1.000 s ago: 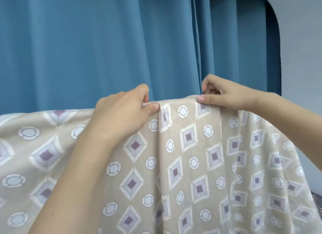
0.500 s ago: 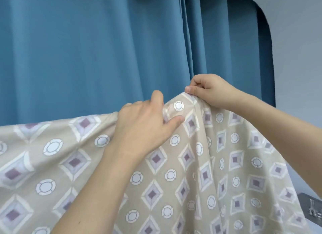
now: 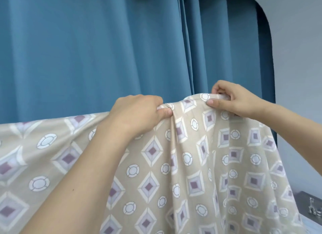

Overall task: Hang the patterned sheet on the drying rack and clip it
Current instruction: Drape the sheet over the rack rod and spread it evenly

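Nearest to me the two bare forearms reach up and forward, and below them the patterned sheet (image 3: 153, 172) falls in loose folds, tan with purple diamonds and white rings. Its top edge is bunched at the hands: the left hand (image 3: 137, 115) has its fingers (image 3: 164, 112) pinched shut on a gather of cloth, and just to the right of it the right hand (image 3: 233, 101) is closed on the edge too, thumb pressed on the near side. No rail of the drying rack shows; I take it to be under the hump between the hands, but cannot tell. No clip is in view either. If either pinch loosens before a clip goes on, the hanging weight could drag the cloth off sideways. Beyond the fingers hangs a blue curtain (image 3: 87, 50).
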A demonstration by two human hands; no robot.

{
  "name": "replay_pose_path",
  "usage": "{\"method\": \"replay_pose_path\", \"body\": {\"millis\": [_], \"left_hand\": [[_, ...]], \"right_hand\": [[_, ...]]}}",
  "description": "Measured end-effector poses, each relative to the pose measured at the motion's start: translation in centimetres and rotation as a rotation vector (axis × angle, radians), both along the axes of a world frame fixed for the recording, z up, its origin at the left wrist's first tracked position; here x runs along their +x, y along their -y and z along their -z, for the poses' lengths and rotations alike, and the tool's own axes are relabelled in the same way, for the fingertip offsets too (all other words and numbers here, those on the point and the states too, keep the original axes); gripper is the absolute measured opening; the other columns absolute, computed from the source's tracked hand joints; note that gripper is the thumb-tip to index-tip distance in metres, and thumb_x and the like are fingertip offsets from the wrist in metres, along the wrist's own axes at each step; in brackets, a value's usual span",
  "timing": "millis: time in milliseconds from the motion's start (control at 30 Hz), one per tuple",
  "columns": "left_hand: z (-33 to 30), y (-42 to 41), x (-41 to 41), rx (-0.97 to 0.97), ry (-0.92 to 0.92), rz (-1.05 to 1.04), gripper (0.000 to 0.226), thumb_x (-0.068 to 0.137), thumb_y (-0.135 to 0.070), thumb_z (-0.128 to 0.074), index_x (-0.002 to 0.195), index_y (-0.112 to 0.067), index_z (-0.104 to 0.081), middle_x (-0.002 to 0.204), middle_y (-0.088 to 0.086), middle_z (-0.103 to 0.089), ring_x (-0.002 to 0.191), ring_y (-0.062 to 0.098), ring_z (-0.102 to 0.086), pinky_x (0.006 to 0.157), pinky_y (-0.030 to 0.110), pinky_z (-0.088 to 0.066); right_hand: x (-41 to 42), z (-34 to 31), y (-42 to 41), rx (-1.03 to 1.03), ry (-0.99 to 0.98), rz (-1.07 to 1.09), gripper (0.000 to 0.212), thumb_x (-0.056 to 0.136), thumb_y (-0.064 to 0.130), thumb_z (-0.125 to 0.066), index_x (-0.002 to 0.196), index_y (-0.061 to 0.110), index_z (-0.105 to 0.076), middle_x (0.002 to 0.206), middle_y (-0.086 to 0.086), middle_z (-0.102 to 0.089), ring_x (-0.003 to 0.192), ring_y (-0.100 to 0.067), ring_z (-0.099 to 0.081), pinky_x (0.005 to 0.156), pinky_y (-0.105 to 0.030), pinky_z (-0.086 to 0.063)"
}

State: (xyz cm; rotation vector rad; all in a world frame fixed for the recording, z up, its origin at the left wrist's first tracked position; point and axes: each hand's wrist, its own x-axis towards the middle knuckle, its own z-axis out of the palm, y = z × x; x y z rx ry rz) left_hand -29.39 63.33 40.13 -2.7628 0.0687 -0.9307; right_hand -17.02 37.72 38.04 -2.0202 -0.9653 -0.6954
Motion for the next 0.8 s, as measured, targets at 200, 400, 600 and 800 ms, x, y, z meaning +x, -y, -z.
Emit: {"method": "replay_pose_path", "body": {"millis": [200,400,600,800], "left_hand": [[-0.3,0.2,0.3,-0.150,-0.044,0.024,0.054,0.098,-0.064,-0.019,0.087,-0.027,-0.057,0.088,-0.010,-0.062,0.093,0.022,-0.057,0.076,0.035,-0.042],[-0.4,0.4,0.4,-0.217,-0.031,-0.047,0.049,0.100,-0.058,-0.018,0.101,-0.032,-0.060,0.115,-0.005,-0.064,0.110,0.026,-0.055,0.081,0.035,-0.037],[-0.2,0.9,0.5,-0.149,0.011,-0.085,0.055,0.098,-0.057,-0.015,0.108,-0.034,-0.063,0.116,-0.004,-0.064,0.097,0.026,-0.051,0.076,0.035,-0.034],[0.2,0.6,0.5,-0.104,0.023,-0.077,0.064,0.093,-0.068,-0.016,0.080,-0.025,-0.062,0.077,-0.007,-0.062,0.079,0.021,-0.056,0.064,0.032,-0.036]], "right_hand": [[1.6,3.3,2.2,0.238,-0.031,-0.039,0.032,0.087,0.042,-0.065,0.102,0.018,-0.052,0.085,0.010,-0.066,0.082,-0.011,-0.061,0.079,-0.029,-0.047],[2.1,1.9,1.0,0.369,-0.077,-0.027,0.023,0.098,0.023,-0.056,0.076,0.018,-0.052,0.073,-0.004,-0.056,0.067,-0.017,-0.048,0.066,-0.030,-0.040],[3.8,-3.7,-2.3,0.200,0.042,0.313,0.022,0.098,0.027,-0.052,0.091,0.008,-0.061,0.079,-0.001,-0.058,0.072,-0.017,-0.052,0.063,-0.023,-0.041],[5.4,-7.6,-6.1,-0.697,-0.209,0.621,0.035,0.094,0.034,-0.054,0.105,0.004,-0.066,0.109,-0.011,-0.066,0.092,-0.029,-0.061,0.079,-0.034,-0.048]]}}
